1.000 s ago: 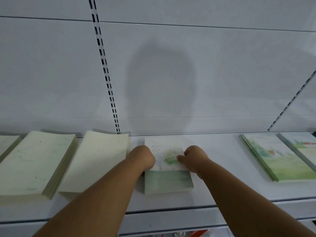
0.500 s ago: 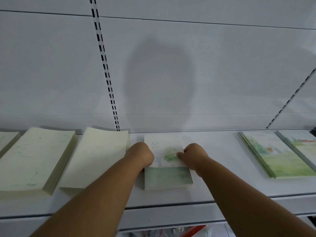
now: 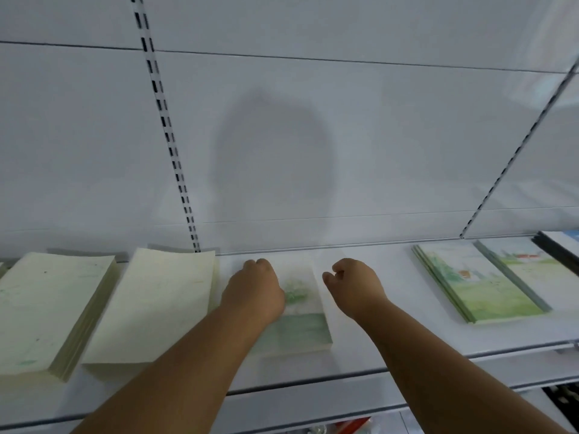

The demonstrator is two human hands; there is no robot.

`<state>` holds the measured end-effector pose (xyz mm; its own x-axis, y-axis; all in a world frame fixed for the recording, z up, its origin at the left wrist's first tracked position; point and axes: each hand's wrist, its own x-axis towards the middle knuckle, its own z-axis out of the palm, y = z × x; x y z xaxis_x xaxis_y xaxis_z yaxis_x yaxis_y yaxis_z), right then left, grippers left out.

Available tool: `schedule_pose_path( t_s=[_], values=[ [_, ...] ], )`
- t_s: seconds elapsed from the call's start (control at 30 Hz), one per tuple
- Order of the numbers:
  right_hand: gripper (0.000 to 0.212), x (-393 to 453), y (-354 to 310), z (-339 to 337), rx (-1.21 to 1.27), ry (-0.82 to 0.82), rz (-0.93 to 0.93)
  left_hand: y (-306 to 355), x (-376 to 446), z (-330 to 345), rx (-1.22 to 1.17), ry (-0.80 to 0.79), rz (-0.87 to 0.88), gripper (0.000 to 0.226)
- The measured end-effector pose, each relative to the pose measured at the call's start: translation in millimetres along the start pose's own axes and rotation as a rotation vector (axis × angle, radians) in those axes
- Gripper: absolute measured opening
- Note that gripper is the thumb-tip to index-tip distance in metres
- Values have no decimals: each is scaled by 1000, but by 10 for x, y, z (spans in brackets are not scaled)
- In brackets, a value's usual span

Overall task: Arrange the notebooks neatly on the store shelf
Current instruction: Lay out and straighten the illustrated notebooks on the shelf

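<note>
A stack of notebooks (image 3: 297, 327) with a pale green landscape cover lies flat at the middle of the white shelf (image 3: 407, 349). My left hand (image 3: 253, 289) lies over the stack's left side, its fingers curled down at the left edge, and it hides that part of the cover. My right hand (image 3: 354, 286) hovers just right of the stack, apart from it, with loosely curled fingers that hold nothing.
Two cream-coloured stacks (image 3: 47, 308) (image 3: 153, 302) lie left of the middle stack. On the right lie green landscape notebooks (image 3: 470, 286) (image 3: 526, 270) and a dark-edged stack (image 3: 557, 249). Bare shelf shows between the middle stack and those. A slotted upright (image 3: 166, 136) runs up the back panel.
My right hand has let go of the stack's right edge and moved off to the right. My left hand stays on the stack's left side.
</note>
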<state>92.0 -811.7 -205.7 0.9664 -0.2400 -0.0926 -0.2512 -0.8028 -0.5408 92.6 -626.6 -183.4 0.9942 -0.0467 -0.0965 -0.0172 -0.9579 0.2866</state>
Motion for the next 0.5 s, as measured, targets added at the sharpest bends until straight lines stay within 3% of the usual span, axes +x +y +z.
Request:
schedule_pose_path(
  t_s=[0.07,0.23,0.37,0.5],
  values=[
    [38,-69,169,-220,41,94,-20,230,-67,44,-7,3,112,27],
    [27,-28,967,-856,18,238,64,1033,-132,257,-131,-51,302,25],
    [21,150,1666,-1324,-29,242,150,1787,-6,598,-191,-145,332,26],
    [40,473,2250,-1676,-137,182,127,2547,192,981,-339,-212,263,40]
  ],
)
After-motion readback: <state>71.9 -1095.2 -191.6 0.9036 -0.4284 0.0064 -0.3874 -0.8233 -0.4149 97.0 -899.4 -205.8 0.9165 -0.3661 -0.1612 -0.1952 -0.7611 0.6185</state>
